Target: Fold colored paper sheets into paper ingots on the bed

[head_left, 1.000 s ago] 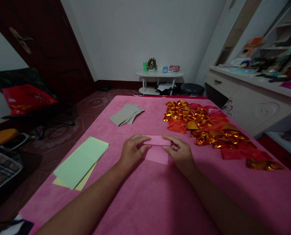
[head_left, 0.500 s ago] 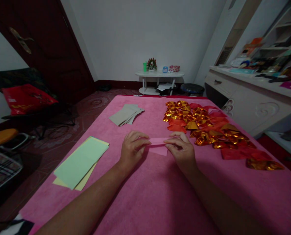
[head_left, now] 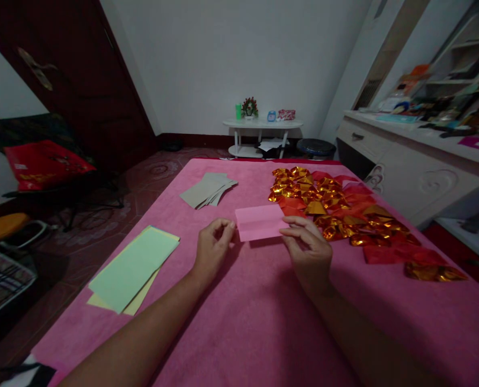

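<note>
A sheet of pink paper (head_left: 261, 222) with a faint crease across it is held tilted just above the pink cloth. My right hand (head_left: 309, 251) pinches its right edge between thumb and fingers. At the opposite edge, the thumb and fingers of my left hand (head_left: 214, 246) are closed together, their tips meeting the paper's left side. Beyond the right hand lies a spread of folded shiny gold pieces (head_left: 290, 188) and red folded pieces (head_left: 388, 254). A fanned stack of grey paper (head_left: 208, 190) rests farther off, left of the pink sheet.
Light green sheets (head_left: 137, 266) lie over yellow ones (head_left: 137, 303) on the left of the pink-covered table (head_left: 239, 333). A white dresser (head_left: 420, 166) stands close on the right. On the left is a chair with a red bag (head_left: 48, 164). A small white table (head_left: 259, 123) stands by the wall.
The pink paper has been opened out from a narrow fold and raised to show a broad face. My left hand has shifted slightly left, my right hand slightly right.
</note>
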`<state>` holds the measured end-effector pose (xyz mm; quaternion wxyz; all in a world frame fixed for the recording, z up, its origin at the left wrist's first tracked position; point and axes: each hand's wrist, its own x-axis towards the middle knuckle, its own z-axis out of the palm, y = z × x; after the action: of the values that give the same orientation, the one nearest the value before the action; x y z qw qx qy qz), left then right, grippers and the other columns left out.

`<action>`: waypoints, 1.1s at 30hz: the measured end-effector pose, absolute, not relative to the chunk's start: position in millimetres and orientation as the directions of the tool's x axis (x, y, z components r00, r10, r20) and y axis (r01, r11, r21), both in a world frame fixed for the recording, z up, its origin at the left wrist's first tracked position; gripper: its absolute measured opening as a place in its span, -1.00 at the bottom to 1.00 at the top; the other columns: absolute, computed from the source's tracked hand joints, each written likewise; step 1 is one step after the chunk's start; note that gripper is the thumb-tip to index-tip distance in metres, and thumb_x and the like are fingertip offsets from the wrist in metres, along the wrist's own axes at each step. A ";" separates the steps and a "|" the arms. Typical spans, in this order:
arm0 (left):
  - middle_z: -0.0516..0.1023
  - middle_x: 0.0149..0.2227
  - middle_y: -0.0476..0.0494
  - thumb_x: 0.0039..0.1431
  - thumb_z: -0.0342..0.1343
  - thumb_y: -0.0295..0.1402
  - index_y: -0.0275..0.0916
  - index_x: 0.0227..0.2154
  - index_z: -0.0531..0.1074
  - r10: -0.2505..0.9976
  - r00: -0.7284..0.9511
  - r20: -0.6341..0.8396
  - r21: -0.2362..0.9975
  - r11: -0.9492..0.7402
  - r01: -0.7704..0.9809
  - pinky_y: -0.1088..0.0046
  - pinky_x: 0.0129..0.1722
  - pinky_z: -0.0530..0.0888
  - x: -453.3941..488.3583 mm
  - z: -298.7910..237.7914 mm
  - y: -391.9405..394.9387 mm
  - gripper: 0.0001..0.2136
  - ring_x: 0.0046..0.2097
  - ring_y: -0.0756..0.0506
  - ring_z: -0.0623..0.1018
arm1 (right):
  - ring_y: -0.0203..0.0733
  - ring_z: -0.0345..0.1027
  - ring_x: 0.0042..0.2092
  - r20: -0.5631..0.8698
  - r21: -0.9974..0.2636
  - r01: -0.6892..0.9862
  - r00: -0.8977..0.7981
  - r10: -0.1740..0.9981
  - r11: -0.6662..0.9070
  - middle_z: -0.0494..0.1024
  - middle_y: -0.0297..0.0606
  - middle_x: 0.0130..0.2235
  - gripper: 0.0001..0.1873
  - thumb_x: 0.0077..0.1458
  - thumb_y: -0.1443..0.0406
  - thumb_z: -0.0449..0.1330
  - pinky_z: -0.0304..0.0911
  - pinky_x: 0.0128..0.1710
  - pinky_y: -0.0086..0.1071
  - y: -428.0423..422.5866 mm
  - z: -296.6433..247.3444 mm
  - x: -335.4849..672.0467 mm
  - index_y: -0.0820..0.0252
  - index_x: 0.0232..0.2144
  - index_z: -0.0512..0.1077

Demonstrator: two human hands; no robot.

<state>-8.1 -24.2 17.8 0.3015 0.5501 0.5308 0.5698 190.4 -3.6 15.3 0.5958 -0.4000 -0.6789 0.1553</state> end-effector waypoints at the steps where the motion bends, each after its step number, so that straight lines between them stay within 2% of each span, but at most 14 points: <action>1: 0.41 -0.57 -0.04 0.22 -0.05 -0.14 -0.29 -0.54 0.41 0.953 -0.167 0.252 0.960 -0.224 0.167 0.50 -0.46 0.30 -7.9 17.8 -24.8 -0.64 -0.49 0.00 0.39 | -0.11 0.40 -0.11 0.688 -0.685 0.359 0.035 0.725 0.633 0.50 -0.18 -0.18 -0.87 0.06 0.39 0.18 0.33 -0.11 -0.18 -4.0 15.8 190.4 0.09 -0.42 0.51; 3: 0.45 -0.58 -0.12 0.26 -0.18 -0.04 -0.32 -0.57 0.45 0.982 -0.080 0.171 0.985 -0.166 0.055 0.48 -0.45 0.31 -7.5 17.6 -25.6 -0.48 -0.49 -0.01 0.42 | -0.11 0.40 -0.11 0.689 -0.686 0.357 0.041 0.723 0.634 0.50 -0.18 -0.18 -0.86 0.06 0.40 0.18 0.33 -0.12 -0.19 -4.8 16.8 190.1 0.09 -0.42 0.51; 5: 0.47 -0.58 -0.14 0.23 -0.18 0.02 -0.34 -0.57 0.47 0.993 -0.029 0.116 0.993 -0.116 -0.011 0.47 -0.43 0.34 -6.6 17.1 -25.6 -0.44 -0.49 -0.03 0.45 | -0.11 0.40 -0.11 0.686 -0.691 0.352 0.044 0.726 0.631 0.49 -0.18 -0.17 -0.85 0.06 0.41 0.17 0.34 -0.12 -0.20 -5.1 17.3 189.7 0.09 -0.41 0.51; 7: 0.48 -0.57 -0.10 0.15 0.00 0.01 -0.34 -0.55 0.49 0.995 -0.011 0.101 0.995 -0.101 -0.016 0.48 -0.43 0.35 -5.2 16.3 -24.8 -0.53 -0.48 -0.03 0.46 | -0.11 0.40 -0.12 0.686 -0.691 0.345 0.036 0.727 0.635 0.49 -0.19 -0.18 -0.84 0.05 0.42 0.17 0.33 -0.12 -0.21 -4.6 16.8 189.2 0.08 -0.41 0.51; 9: 0.52 -0.50 -0.07 0.03 0.17 -0.08 -0.33 -0.43 0.53 0.994 -0.008 0.105 0.994 -0.105 -0.020 0.50 -0.40 0.36 -3.9 15.2 -23.5 -0.65 -0.43 -0.03 0.48 | -0.12 0.40 -0.13 0.689 -0.683 0.336 0.004 0.724 0.648 0.49 -0.20 -0.18 -0.82 0.05 0.44 0.17 0.34 -0.12 -0.22 -3.7 15.0 188.4 0.08 -0.42 0.52; 12: 0.57 -0.38 -0.09 -0.01 0.24 -0.16 -0.34 -0.32 0.54 0.991 -0.082 0.108 0.992 -0.112 -0.053 0.52 -0.38 0.36 -3.7 12.4 -20.8 -0.68 -0.39 -0.02 0.47 | -0.15 0.41 -0.15 0.684 -0.667 0.295 -0.119 0.719 0.684 0.49 -0.21 -0.19 -0.78 0.05 0.47 0.13 0.35 -0.14 -0.24 -4.3 11.8 185.9 0.09 -0.45 0.51; 16: 0.53 -0.46 -0.05 -0.01 0.24 -0.18 -0.36 -0.42 0.50 0.972 -0.226 0.068 0.984 -0.102 -0.145 0.54 -0.41 0.33 -7.7 7.7 -17.3 -0.72 -0.45 0.03 0.43 | -0.18 0.41 -0.18 0.593 -0.707 0.245 -0.306 0.745 0.664 0.48 -0.21 -0.17 -0.75 0.05 0.46 0.10 0.38 -0.18 -0.29 -10.3 11.6 182.5 0.08 -0.29 0.50; 19: 0.53 -0.46 -0.06 -0.04 0.27 -0.20 -0.36 -0.42 0.49 0.983 -0.180 0.037 0.969 -0.079 -0.236 0.53 -0.39 0.34 -10.2 6.0 -17.1 -0.72 -0.44 0.03 0.43 | -0.20 0.39 -0.18 0.502 -0.809 0.233 -0.203 0.841 0.539 0.35 -0.15 0.02 -0.68 0.06 0.36 0.15 0.39 -0.26 -0.35 -11.2 12.6 182.7 0.09 -0.09 0.41; 21: 0.53 -0.46 -0.08 -0.07 0.29 -0.19 -0.37 -0.43 0.49 0.996 -0.090 0.014 0.971 -0.035 -0.238 0.52 -0.41 0.34 -10.1 6.3 -18.6 -0.71 -0.45 0.02 0.44 | -0.19 0.38 -0.17 0.429 -0.875 0.193 -0.120 0.895 0.445 0.33 -0.12 0.04 -0.60 0.04 0.27 0.19 0.38 -0.31 -0.37 -8.0 11.0 183.9 0.11 -0.02 0.34; 24: 0.52 -0.47 -0.11 -0.07 0.29 -0.18 -0.40 -0.43 0.51 1.000 0.023 -0.013 0.987 0.016 -0.162 0.52 -0.44 0.32 -7.9 8.3 -21.3 -0.68 -0.47 0.01 0.43 | -0.18 0.40 -0.27 0.278 -0.954 0.075 -0.147 0.949 0.291 0.47 -0.16 -0.19 -0.55 -0.02 0.20 0.25 0.36 -0.37 -0.39 -2.1 5.2 184.9 0.17 -0.05 0.34; 27: 0.49 -0.48 -0.09 -0.08 0.30 -0.20 -0.40 -0.42 0.50 1.000 0.013 0.022 0.993 -0.020 -0.117 0.55 -0.47 0.31 -6.0 10.2 -21.1 -0.69 -0.47 0.03 0.41 | -0.22 0.41 -0.40 0.157 -0.984 0.045 -0.222 0.962 0.171 0.51 -0.26 -0.39 -0.70 -0.06 0.19 0.29 0.32 -0.43 -0.42 -1.2 0.9 183.0 0.21 -0.26 0.42; 29: 0.51 -0.41 -0.09 -0.12 0.33 -0.25 -0.37 -0.30 0.47 0.996 -0.066 0.062 0.982 -0.072 -0.174 0.54 -0.42 0.35 -5.9 10.4 -19.2 -0.65 -0.43 0.02 0.44 | -0.29 0.35 -0.50 0.114 -0.989 0.059 -0.245 0.963 0.132 0.49 -0.32 -0.47 -0.76 -0.07 0.20 0.29 0.27 -0.52 -0.46 -3.3 0.8 180.7 0.21 -0.37 0.43; 31: 0.53 -0.35 -0.10 -0.12 0.34 -0.28 -0.31 -0.10 0.38 0.989 -0.134 0.068 0.962 -0.101 -0.254 0.51 -0.38 0.40 -6.9 9.6 -16.9 -0.51 -0.40 0.01 0.48 | -0.35 0.30 -0.58 0.085 -0.994 0.048 -0.254 0.963 0.100 0.46 -0.38 -0.53 -0.77 -0.08 0.21 0.30 0.23 -0.57 -0.48 -5.7 2.5 178.4 0.21 -0.38 0.41; 33: 0.54 -0.38 -0.09 -0.07 0.30 -0.27 -0.28 0.02 0.28 0.988 -0.145 0.058 0.947 -0.101 -0.305 0.50 -0.40 0.41 -8.6 8.0 -14.9 -0.43 -0.43 0.00 0.49 | -0.35 0.31 -0.59 0.067 -0.997 0.015 -0.258 0.964 0.073 0.45 -0.41 -0.56 -0.75 -0.09 0.22 0.31 0.25 -0.55 -0.49 -7.2 4.6 176.9 0.20 -0.35 0.39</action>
<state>-8.6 -14.9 8.0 0.5172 0.3998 0.4269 0.6249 176.9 -7.2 4.6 0.4420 -0.4190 -0.5840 0.5366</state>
